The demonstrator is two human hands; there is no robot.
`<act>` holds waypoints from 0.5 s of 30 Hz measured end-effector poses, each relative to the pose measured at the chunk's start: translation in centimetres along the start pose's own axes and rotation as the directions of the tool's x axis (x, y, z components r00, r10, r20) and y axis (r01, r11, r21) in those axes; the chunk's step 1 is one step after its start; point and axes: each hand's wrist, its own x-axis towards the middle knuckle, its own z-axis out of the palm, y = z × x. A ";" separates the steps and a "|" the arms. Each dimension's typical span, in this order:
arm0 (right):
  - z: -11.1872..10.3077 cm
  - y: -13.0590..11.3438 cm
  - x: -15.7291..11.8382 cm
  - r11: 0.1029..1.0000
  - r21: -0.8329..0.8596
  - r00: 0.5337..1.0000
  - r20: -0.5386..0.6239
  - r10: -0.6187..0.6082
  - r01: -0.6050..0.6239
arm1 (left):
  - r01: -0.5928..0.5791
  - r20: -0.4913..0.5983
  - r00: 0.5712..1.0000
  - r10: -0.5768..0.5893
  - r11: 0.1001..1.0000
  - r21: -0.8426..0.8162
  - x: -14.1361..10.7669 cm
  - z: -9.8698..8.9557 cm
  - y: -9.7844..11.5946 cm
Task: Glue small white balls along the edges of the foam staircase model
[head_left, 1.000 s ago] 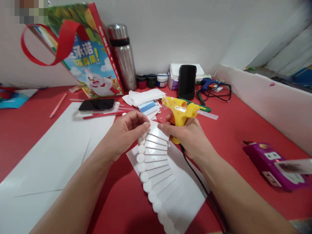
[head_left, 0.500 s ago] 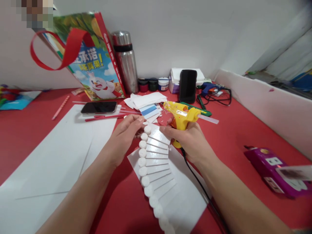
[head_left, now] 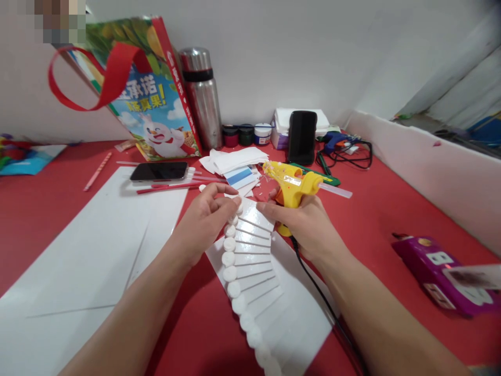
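A curved, fan-like row of white card strips (head_left: pixel 252 243) runs down the middle, lined along its left edge with small round white discs (head_left: pixel 228 259). At its top end, my left hand (head_left: pixel 207 222) has its thumb pressed on the uppermost disc, with the index finger reaching over the card; the other fingertips are partly hidden. My right hand (head_left: pixel 309 224) grips a yellow hot glue gun (head_left: pixel 291 183), its nozzle pointing left and a clear glue stick out of its back. The right thumb rests against the top card strip. Beneath lies a white sheet (head_left: pixel 301 303).
A large white board (head_left: pixel 78 245) lies left, with a phone (head_left: pixel 159 171) and red sticks on it. Behind stand a bag (head_left: pixel 156 104), a steel flask (head_left: pixel 201 99), paint jars (head_left: pixel 246 136) and an upright phone (head_left: pixel 302 138). A purple box (head_left: pixel 442 277) sits right.
My left hand has shifted slightly right, and its thumb now covers the top disc. My right hand and the glue gun stay almost where they were.
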 end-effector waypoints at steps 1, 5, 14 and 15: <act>0.0 0.0 0.0 1.000 -0.002 1.000 -0.002 0.001 -0.001 | -0.004 0.001 1.000 0.004 1.000 0.004 0.0 0.0 0.0; 0.0 0.0 -0.1 1.000 -0.010 1.000 -0.005 0.000 0.000 | -0.012 0.008 1.000 0.012 1.000 0.014 0.0 0.1 0.0; -0.1 0.2 0.1 1.000 -0.005 1.000 -0.021 -0.009 0.009 | 0.077 -0.030 0.996 -0.082 0.985 -0.154 0.0 -0.4 -0.1; -0.1 0.2 0.1 1.000 0.001 1.000 -0.024 -0.004 0.004 | 0.091 -0.034 0.995 -0.098 0.983 -0.157 0.1 -0.5 -0.2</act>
